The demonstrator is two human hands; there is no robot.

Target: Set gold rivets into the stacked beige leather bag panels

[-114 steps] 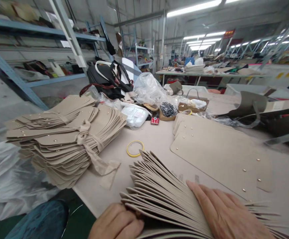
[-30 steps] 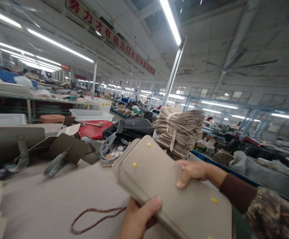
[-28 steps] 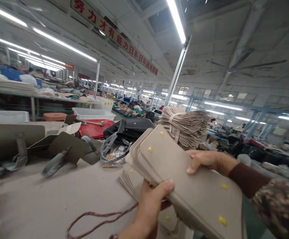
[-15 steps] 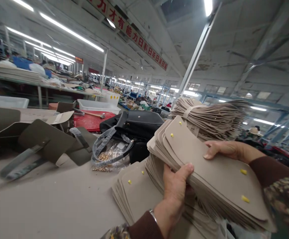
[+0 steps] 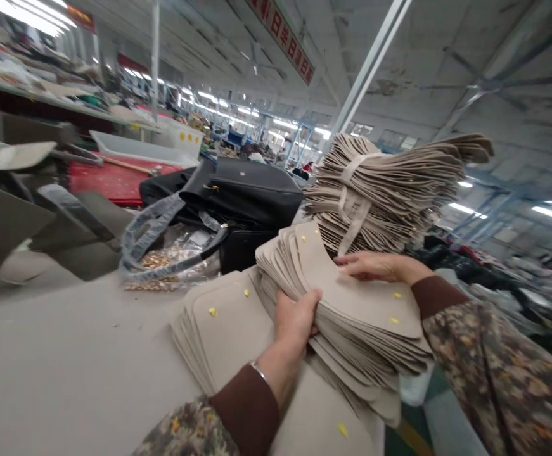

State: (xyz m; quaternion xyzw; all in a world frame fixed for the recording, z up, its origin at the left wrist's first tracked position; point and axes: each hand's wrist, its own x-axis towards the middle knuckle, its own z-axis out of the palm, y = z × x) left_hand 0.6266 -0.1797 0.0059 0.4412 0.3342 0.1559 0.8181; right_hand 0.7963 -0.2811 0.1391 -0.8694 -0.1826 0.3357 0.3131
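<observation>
Above and beyond your fingers, a long banner carries red characters; 日毕日 can be read, and the rest is too soft to tell for sure. A smaller red sign, far to the left of your fingers, is too blurred to read. Half a second ago 能力 also showed on the long banner; your view has since swung, and the tied bundle just beyond your right fingers now shows more fully, its cloth strip hanging down the front.

Your left hand grips the near edge of the beige panel stack, thumb on top. Your right hand lies at its far edge, fingers extended; you cannot tell from here whether they pinch it. Between your hands the stack is tilted, its edges fanned. Left of and below your left fingers, more panels with yellow marks lie on the table. Past them, beyond your left fingers, sits a black bag beside gold-coloured pieces in clear plastic.
</observation>
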